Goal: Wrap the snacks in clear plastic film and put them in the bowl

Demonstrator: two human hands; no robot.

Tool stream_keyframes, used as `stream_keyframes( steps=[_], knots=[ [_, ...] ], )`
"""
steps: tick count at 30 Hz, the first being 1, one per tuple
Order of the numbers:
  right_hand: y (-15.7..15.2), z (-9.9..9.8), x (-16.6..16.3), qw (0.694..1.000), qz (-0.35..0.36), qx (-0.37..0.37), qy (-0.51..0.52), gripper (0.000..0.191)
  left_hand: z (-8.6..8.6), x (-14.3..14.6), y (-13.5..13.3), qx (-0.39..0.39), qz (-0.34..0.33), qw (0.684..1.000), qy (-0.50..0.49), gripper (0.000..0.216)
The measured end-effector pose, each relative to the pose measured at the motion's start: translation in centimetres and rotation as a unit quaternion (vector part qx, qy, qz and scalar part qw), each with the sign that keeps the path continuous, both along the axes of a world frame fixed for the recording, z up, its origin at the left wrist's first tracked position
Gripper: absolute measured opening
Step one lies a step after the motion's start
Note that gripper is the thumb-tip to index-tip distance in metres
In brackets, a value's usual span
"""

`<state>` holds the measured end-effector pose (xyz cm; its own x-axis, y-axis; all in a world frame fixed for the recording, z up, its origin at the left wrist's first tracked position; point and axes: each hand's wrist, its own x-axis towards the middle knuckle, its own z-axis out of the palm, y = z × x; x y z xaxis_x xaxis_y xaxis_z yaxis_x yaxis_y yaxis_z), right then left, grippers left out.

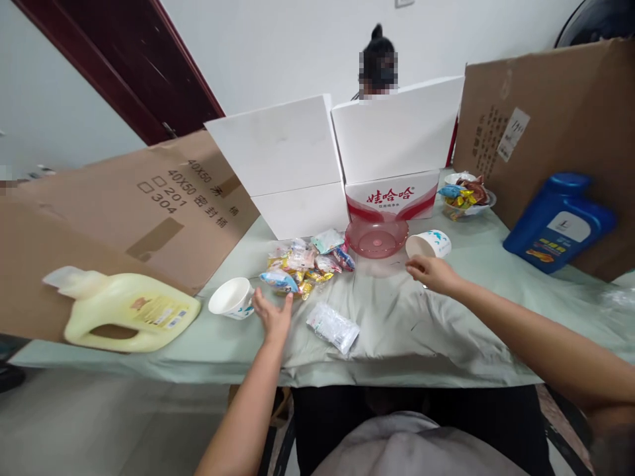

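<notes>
My left hand (272, 312) hovers open, fingers spread, between a tipped paper cup (232, 298) on its left and a pile of wrapped snacks (303, 264) just beyond it. A clear packet (333, 326) lies to the right of that hand. My right hand (430, 271) rests on the pale green tablecloth (446, 317) with its fingers curled, right below a second paper cup (429, 243) lying on its side. Whether it holds anything is hidden. A pink plastic bowl (377, 237) stands upside down between the snacks and that cup.
A yellow jug (126, 318) lies at the left, a blue jug (558, 223) at the right. White boxes (337, 158) and cardboard sheets (149, 205) wall off the back. A dish of snacks (466, 194) sits at the back right. A person sits behind the boxes.
</notes>
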<state>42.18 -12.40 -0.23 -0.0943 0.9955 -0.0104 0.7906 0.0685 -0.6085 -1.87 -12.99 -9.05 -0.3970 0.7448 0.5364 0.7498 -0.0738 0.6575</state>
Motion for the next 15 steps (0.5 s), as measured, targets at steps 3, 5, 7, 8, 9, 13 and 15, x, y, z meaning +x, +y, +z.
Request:
stream_keyframes(
  steps=[3,5,7,8,9,13,15],
  knots=[
    [-4.2,-1.2,2.8,0.998,0.048,0.05,-0.009,0.023,1.0,1.2,-2.9,0.006,-0.055,0.997,0.045,0.062],
    [-6.0,-2.3,4.7,0.992,0.034,0.12,-0.02,0.028,1.4,2.4,-4.8,-0.016,-0.149,0.983,0.106,0.048],
    [-7.0,-3.3,6.2,0.983,0.001,0.178,-0.034,0.032,1.6,3.9,-6.0,-0.041,-0.205,0.967,0.143,0.044],
    [-7.2,-3.8,6.8,0.98,-0.011,0.195,-0.041,0.033,1.6,4.7,-6.4,-0.054,-0.219,0.962,0.153,0.043],
    [-7.4,-4.1,7.1,0.977,-0.016,0.207,-0.046,0.032,1.5,5.6,-6.6,-0.067,-0.228,0.958,0.161,0.041],
    [-7.5,-5.4,7.1,0.963,0.015,0.248,-0.104,0.03,0.8,9.4,-6.1,-0.103,-0.232,0.947,0.194,0.027],
    [-7.4,-6.2,6.8,0.954,0.013,0.256,-0.157,0.031,0.6,11.4,-5.6,-0.1,-0.216,0.95,0.201,0.023]
  ],
)
